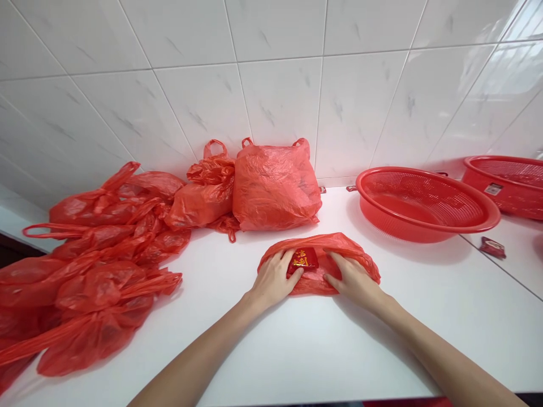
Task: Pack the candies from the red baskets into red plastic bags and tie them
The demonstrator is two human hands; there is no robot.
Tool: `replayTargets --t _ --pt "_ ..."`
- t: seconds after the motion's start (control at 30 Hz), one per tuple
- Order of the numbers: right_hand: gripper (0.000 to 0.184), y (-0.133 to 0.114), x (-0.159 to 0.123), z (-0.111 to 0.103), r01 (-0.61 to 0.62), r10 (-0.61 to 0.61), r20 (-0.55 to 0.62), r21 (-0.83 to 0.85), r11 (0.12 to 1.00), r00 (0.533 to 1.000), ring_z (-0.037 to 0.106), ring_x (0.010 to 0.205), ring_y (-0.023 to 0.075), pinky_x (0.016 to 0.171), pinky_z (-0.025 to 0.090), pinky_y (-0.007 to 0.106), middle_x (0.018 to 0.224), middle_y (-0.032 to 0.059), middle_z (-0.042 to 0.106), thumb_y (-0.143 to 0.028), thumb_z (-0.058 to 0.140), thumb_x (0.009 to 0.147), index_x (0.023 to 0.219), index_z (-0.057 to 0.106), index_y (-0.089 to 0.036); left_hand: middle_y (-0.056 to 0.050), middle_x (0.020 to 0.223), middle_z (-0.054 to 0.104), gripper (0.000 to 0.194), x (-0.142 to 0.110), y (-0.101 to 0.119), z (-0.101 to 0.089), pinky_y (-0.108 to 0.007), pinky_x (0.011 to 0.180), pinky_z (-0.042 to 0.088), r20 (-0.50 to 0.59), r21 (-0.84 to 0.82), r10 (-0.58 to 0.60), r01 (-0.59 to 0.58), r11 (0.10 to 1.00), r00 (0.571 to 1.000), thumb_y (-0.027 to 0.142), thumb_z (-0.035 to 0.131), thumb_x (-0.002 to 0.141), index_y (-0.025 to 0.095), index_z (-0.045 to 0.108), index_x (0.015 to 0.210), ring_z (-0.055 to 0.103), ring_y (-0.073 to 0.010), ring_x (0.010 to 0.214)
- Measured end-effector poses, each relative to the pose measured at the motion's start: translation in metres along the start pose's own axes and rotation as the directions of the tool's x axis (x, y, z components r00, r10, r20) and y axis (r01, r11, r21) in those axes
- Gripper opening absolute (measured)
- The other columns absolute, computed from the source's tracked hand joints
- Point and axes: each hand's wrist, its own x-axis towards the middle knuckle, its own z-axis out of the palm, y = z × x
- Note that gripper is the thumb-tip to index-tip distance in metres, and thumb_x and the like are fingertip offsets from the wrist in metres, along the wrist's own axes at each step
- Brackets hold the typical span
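A red plastic bag [356,254] lies flattened on the white counter with its mouth spread open between my hands. My left hand [271,277] is at the bag's left side, closed around the left end of a small shiny red packet [306,258] with gold characters. Its thumb rests along the packet's lower edge. Over the right part of the same bag is my right hand [352,277], thumb and fingers apart, touching the plastic with nothing gripped. Some of its fingertips are partly hidden by the bag.
Several knotted red bags [106,288] are heaped at the left. A large full bag [275,189] and a smaller bag [201,200] stand against the tiled wall [280,96]. To the right are a red colander [407,226], another red basket [517,198] and a loose packet [492,247].
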Motion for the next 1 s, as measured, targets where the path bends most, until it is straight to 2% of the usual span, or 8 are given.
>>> replayTargets --t 0.17,0.3,0.5,0.57,0.67,0.9,1.0 --pt "0.046 0.0 -0.001 -0.001 -0.013 0.013 0.015 0.009 1.0 1.0 0.064 0.117 0.0323 0.093 0.051 0.042 0.127 0.0147 0.069 -0.033 0.055 0.091 0.134 0.058 -0.017 -0.014 0.122 0.07 0.043 0.001 0.001 0.0 -0.047 0.097 0.055 -0.026 0.051 -0.075 0.077 0.996 0.997 0.033 0.059 0.092 0.016 0.059 0.132 0.067 -0.0323 0.112" --pt "0.053 -0.003 -0.001 -0.003 0.009 -0.009 0.027 0.011 1.0 1.0 0.06 0.125 0.0328 0.097 0.05 0.044 0.138 0.0164 0.063 -0.032 0.053 0.093 0.144 0.051 -0.017 -0.013 0.122 0.07 0.046 0.0 0.001 0.0 -0.044 0.097 0.056 -0.035 0.04 -0.045 0.046 0.998 0.998 0.031 0.062 0.09 0.016 0.058 0.133 0.067 -0.0313 0.113" --pt "0.053 -0.008 -0.002 -0.001 0.172 -0.174 0.049 0.044 0.984 0.983 0.059 0.128 0.0307 0.104 0.048 0.046 0.146 0.0155 0.058 -0.023 0.047 0.095 0.148 0.05 -0.017 -0.012 0.121 0.071 0.033 -0.001 -0.002 0.001 -0.043 0.097 0.057 -0.097 -0.016 0.011 -0.013 1.0 0.995 0.027 0.049 0.098 0.016 0.062 0.126 0.069 -0.0279 0.112" --pt "0.052 -0.007 -0.002 0.002 0.197 -0.199 0.046 0.035 0.98 0.979 0.058 0.13 0.0319 0.105 0.048 0.048 0.151 0.0156 0.053 -0.022 0.046 0.095 0.147 0.052 -0.019 -0.011 0.122 0.072 0.033 0.0 -0.004 0.001 -0.042 0.097 0.057 -0.087 -0.028 0.016 -0.018 0.999 0.996 0.024 0.049 0.097 0.017 0.063 0.126 0.069 -0.0269 0.112" --pt "0.047 -0.005 -0.002 0.005 0.22 -0.222 0.047 0.039 0.975 0.974 0.064 0.122 0.0321 0.099 0.052 0.047 0.147 0.0155 0.057 -0.023 0.043 0.097 0.141 0.059 -0.02 -0.01 0.124 0.072 0.035 0.0 -0.007 0.001 -0.042 0.099 0.056 -0.066 -0.056 0.019 -0.023 0.998 0.998 0.019 0.053 0.093 0.019 0.063 0.127 0.068 -0.0262 0.114" --pt "0.044 -0.005 -0.002 0.007 0.185 -0.185 0.084 0.013 0.983 0.979 0.07 0.109 0.0292 0.089 0.055 0.041 0.135 0.0127 0.067 -0.026 0.04 0.098 0.136 0.062 -0.021 -0.008 0.126 0.071 0.04 0.003 -0.011 -0.003 -0.041 0.104 0.054 -0.033 -0.132 0.0 -0.004 0.991 0.999 0.012 0.06 0.087 0.021 0.064 0.125 0.066 -0.0249 0.119" --pt "0.043 -0.004 -0.002 0.009 0.174 -0.174 0.078 -0.003 0.985 0.982 0.069 0.11 0.0286 0.088 0.055 0.039 0.134 0.0116 0.067 -0.027 0.041 0.098 0.135 0.063 -0.022 -0.007 0.125 0.071 0.041 0.004 -0.011 -0.004 -0.042 0.103 0.054 -0.029 -0.148 -0.013 0.008 0.989 0.999 0.011 0.062 0.085 0.022 0.065 0.124 0.067 -0.0252 0.117"
